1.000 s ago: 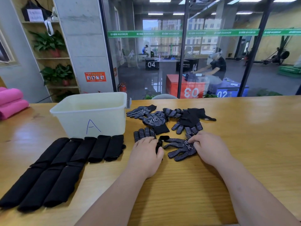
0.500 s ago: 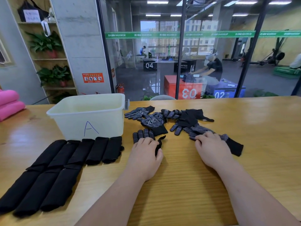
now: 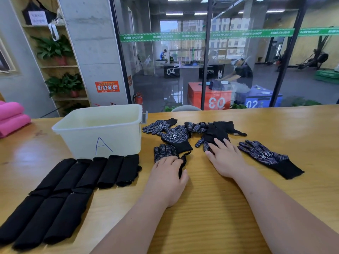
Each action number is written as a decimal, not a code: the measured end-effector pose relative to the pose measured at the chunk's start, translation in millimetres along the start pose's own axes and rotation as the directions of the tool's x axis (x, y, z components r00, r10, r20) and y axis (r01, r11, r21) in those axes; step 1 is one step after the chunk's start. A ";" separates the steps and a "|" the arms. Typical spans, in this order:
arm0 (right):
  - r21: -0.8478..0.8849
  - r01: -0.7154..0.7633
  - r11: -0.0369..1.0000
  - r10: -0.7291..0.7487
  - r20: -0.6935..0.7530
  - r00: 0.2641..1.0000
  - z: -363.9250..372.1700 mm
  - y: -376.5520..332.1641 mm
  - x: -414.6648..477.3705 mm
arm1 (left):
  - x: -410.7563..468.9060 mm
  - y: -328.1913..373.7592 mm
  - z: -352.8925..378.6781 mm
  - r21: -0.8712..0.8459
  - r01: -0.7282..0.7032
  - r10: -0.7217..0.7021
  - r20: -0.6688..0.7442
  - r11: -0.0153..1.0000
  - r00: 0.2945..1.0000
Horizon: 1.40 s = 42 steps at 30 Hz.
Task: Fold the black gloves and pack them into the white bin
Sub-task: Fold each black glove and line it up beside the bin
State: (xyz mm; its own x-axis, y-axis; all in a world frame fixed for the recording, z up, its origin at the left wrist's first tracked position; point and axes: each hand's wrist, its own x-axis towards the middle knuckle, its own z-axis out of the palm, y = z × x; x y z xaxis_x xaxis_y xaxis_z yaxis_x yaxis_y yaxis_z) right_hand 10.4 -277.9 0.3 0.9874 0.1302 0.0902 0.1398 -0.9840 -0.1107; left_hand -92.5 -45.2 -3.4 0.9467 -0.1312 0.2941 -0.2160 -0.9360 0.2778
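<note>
Here, white bin (image 3: 117, 143), folded gloves (image 3: 110, 171) outside it, left hand (image 3: 166, 177) open on glove (image 3: 165, 150), right hand (image 3: 227, 160) flat on pile (image 3: 214, 131)

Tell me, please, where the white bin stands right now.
In the head view, the white bin stands on the left of the table, behind the row of folded black gloves and just left of the loose glove pile.

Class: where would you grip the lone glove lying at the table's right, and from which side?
Probably pinch the plain cuff of the glove, coming from the near right: it lies flat, pointing away toward the pile, cuff end free and nearest.
</note>
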 end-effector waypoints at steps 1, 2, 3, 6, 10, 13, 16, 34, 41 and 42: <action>0.011 -0.003 1.000 0.003 -0.021 1.000 0.9 0.3 2.1 | 0.2 -0.2 0.4 0.000 0.000 0.000 0.000 1.000 1.000; 0.023 0.002 1.000 -0.001 -0.058 0.998 0.8 0.4 4.9 | 0.4 -0.4 0.8 0.002 0.000 0.000 0.000 1.000 1.000; 0.038 0.015 0.999 -0.011 -0.105 0.994 -0.8 0.0 6.4 | 0.6 -0.6 1.1 0.004 -0.001 0.001 0.002 1.000 1.000; 0.189 0.123 0.974 -0.074 -0.251 0.965 -12.0 -1.1 5.3 | 0.7 -0.5 0.7 0.004 -0.002 0.002 0.011 1.000 1.000; 0.580 0.239 0.778 -0.015 -0.364 0.931 -37.6 0.0 -11.3 | 0.4 -0.2 -0.7 0.006 0.001 -0.001 0.012 1.000 1.000; 0.928 0.200 0.315 0.233 -0.280 0.931 -57.2 4.1 -29.6 | 0.5 0.5 -1.5 0.004 0.005 -0.005 0.018 1.000 1.000; 0.956 0.033 0.292 0.322 -0.131 0.938 -58.0 22.9 -38.9 | 0.7 1.3 -1.9 0.002 0.010 -0.010 0.020 1.000 1.000; 0.390 0.057 0.919 -0.029 -0.078 0.997 -22.4 44.3 -51.7 | 1.9 -0.1 0.5 -0.003 0.006 -0.006 0.008 1.000 1.000; 0.225 0.119 0.967 -0.066 -0.230 0.971 -27.4 34.6 -49.8 | 1.7 -0.4 -1.2 -0.015 0.004 -0.004 0.008 1.000 1.000; 0.187 0.135 0.973 -0.090 -0.233 0.968 -31.3 31.5 -50.0 | 1.8 -0.1 -1.8 -0.017 0.003 -0.003 0.009 1.000 1.000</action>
State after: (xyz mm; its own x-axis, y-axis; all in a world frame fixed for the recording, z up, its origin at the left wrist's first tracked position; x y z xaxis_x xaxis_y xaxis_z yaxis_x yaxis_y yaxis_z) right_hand -37.0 -319.3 23.3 0.9264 0.1860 0.3275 0.2833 -0.9171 -0.2804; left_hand -91.2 -44.8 -1.3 0.9495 -0.1309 0.2852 -0.2168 -0.9307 0.2945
